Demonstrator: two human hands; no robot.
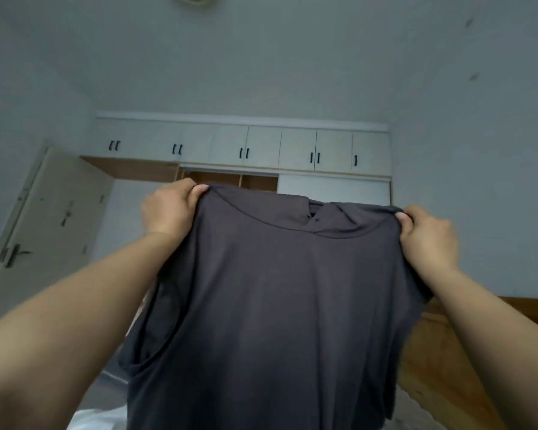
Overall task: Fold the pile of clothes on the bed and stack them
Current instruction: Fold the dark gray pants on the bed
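A person held a dark grey, soft-knit short-sleeved shirt (277, 305) up at arm's length in a bedroom, the garment hanging open and facing the camera. The left hand (168, 209) gripped one shoulder seam, thumb on the near side of the cloth and fingers curled behind it; the right hand (426, 240) pinched the opposite shoulder the same way, thumb pressed over a bunched edge of fabric. The neckline sagged between the two hands, with a collar fold slightly nearer the right hand. Below the hands the shirt's body fell straight down past the bottom of the view, one sleeve drooping under the left forearm and the other under the right wrist. Both forearms were bare and stretched forward.

Behind the hands stood a white built-in wardrobe (243, 147) with a row of upper cupboard doors fitted with short black handles, and an open wooden compartment showed just above the left hand. To the far side of the left arm was a cream door with a metal lever handle (53, 225). Beyond the right arm ran a brown wooden bed frame (441, 352). A patch of white bedding (97, 418) showed under the left forearm, beside the shirt's hanging hem. Whether other clothes lay on the bed could not be told, as the shirt hid it.
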